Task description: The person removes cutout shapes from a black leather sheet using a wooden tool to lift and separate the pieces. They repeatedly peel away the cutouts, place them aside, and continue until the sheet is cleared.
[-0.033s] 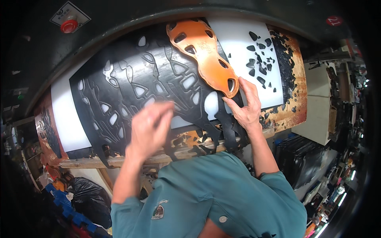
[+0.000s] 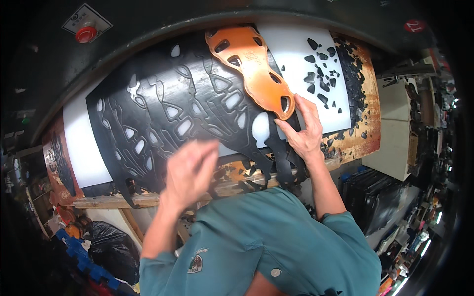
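One orange cutting die [image 2: 254, 69] lies on one black perforated sheet [image 2: 182, 113]; right hand [image 2: 303, 133] presses flat, fingers spread; left hand [image 2: 190, 170] blurred, grip unclear; black offcuts [image 2: 321, 74] beside.

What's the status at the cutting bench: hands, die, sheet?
Right hand on black sheet, fingers touching orange die. Left hand raised, blurred, empty. Black offcuts scattered on white board beside die.

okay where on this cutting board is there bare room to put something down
Bare white board shows left of the black sheet, and a strip between the orange die and the black offcuts. The right edge is crowded with scraps. The right hand presses beside the die; the left hand hovers, blurred.
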